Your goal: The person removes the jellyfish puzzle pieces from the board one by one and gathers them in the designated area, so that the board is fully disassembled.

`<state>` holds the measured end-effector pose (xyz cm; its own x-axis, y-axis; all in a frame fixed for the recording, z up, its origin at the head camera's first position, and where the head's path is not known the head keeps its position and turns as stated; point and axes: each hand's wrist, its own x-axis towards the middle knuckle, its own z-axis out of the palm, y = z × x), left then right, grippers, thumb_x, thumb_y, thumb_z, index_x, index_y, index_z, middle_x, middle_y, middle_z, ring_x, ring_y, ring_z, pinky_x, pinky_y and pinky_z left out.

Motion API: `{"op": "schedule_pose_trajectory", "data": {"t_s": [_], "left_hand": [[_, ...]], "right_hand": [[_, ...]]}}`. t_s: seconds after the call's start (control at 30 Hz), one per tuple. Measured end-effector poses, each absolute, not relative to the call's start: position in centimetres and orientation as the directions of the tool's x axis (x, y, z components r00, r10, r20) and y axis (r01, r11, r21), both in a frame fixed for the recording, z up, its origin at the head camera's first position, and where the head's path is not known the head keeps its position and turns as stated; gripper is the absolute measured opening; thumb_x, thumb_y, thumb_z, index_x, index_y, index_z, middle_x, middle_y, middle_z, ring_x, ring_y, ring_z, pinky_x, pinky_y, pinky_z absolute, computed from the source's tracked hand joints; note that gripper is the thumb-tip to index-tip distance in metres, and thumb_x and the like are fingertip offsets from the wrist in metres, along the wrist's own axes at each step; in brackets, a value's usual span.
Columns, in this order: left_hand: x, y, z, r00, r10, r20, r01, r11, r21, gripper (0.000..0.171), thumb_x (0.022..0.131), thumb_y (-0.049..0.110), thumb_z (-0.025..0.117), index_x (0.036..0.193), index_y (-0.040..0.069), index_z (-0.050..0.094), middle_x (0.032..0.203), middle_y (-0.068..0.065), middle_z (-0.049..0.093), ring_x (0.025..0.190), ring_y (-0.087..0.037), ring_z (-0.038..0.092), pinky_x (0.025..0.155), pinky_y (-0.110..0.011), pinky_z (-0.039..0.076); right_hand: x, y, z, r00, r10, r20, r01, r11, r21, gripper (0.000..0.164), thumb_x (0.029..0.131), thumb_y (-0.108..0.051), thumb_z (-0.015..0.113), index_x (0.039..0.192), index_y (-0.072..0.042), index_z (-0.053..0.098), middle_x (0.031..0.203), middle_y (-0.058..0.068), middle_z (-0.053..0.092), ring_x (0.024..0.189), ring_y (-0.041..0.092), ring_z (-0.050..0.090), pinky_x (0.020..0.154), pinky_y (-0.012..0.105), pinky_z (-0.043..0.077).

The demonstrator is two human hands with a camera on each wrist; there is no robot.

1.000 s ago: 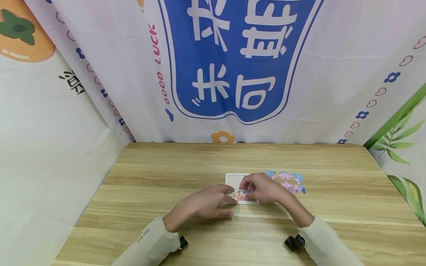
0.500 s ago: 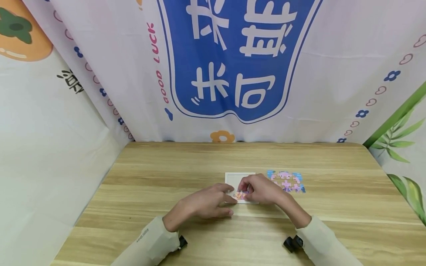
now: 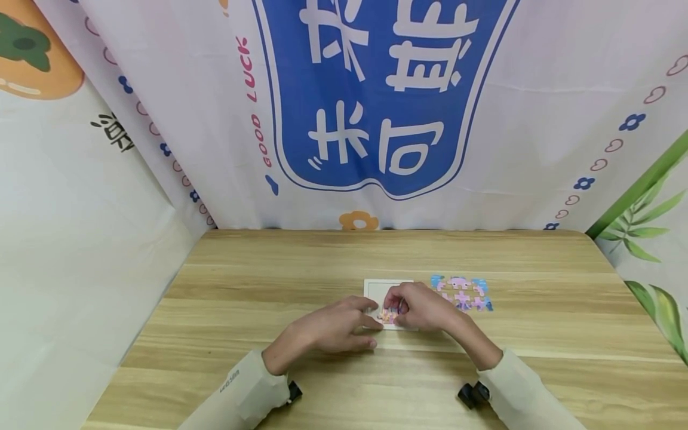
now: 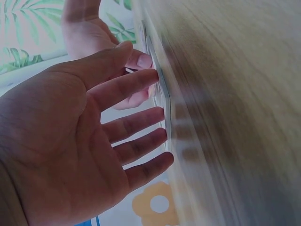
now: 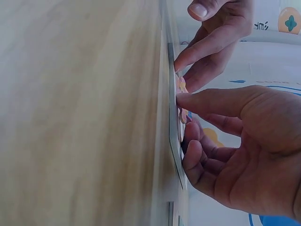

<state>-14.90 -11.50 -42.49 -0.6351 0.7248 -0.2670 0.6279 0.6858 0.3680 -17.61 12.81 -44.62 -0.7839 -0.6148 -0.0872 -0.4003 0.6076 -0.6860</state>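
A white puzzle tray [image 3: 376,291] lies flat on the table with a few joined jigsaw pieces [image 3: 386,318] along its near side. My left hand [image 3: 341,325] is at the tray's left side, fingers spread and nearly straight; in the left wrist view the fingertips [image 4: 157,114] reach its edge. Over the tray's right part, my right hand [image 3: 424,306] has thumb and curled fingers around a colourful jigsaw piece [image 5: 184,116], low against the tray. That hand covers much of the piece and the tray's right side.
To the right of the tray, several loose pink and blue jigsaw pieces [image 3: 460,283] lie grouped on the wooden table [image 3: 258,257]. A printed cloth [image 3: 537,149] hangs behind the table's far edge. Dark wrist devices [image 3: 474,394] show below the sleeves.
My right hand has shifted very slightly left over the tray, still at the jigsaw piece. The left hand stays put at the tray's edge.
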Motion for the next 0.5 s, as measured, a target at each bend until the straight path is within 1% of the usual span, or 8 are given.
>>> {"op": "schedule_pose_trajectory", "data": {"t_s": [0.17,0.27,0.37,0.5], "left_hand": [[-14.87,-11.53,-42.61,-0.639,0.722,-0.266,0.628,0.689,0.362,0.040,0.106,0.043,0.068,0.141,0.024,0.073,0.167,-0.008,0.049,0.157,-0.028,0.043,0.129,-0.048,0.038],[-14.84,-11.54,-42.61,-0.639,0.722,-0.266,0.628,0.689,0.362,0.040,0.106,0.043,0.068,0.141,0.024,0.073,0.167,-0.008,0.049,0.157,-0.028,0.043,0.129,-0.047,0.038],[-14.83,-11.56,-42.59,-0.638,0.723,-0.265,0.628,0.688,0.363,0.040,0.106,0.043,0.068,0.141,0.024,0.073,0.167,-0.008,0.048,0.157,-0.028,0.043,0.129,-0.047,0.039],[-14.88,-11.55,-42.62,-0.636,0.725,-0.263,0.632,0.685,0.361,0.041,0.106,0.043,0.068,0.142,0.024,0.073,0.167,-0.008,0.049,0.157,-0.027,0.043,0.129,-0.046,0.039]], "right_hand": [[-17.51,12.79,-44.64,-0.783,-0.618,-0.070,-0.412,0.600,-0.686,0.019,0.090,0.001,0.079,0.103,-0.012,0.074,0.093,0.000,0.071,0.079,0.007,0.059,0.071,0.023,0.052],[-17.52,12.85,-44.63,-0.779,-0.623,-0.067,-0.403,0.580,-0.708,0.017,0.095,0.003,0.071,0.103,-0.012,0.073,0.087,-0.001,0.070,0.075,0.007,0.060,0.067,0.023,0.051],[-17.58,12.96,-44.58,-0.778,-0.624,-0.079,-0.373,0.559,-0.741,0.018,0.098,0.005,0.064,0.102,-0.011,0.072,0.083,0.000,0.069,0.071,0.008,0.060,0.064,0.023,0.050],[-17.74,13.16,-44.56,-0.778,-0.622,-0.087,-0.341,0.535,-0.773,0.017,0.100,0.002,0.064,0.103,-0.011,0.073,0.085,0.002,0.069,0.072,0.010,0.061,0.065,0.024,0.050]]}}
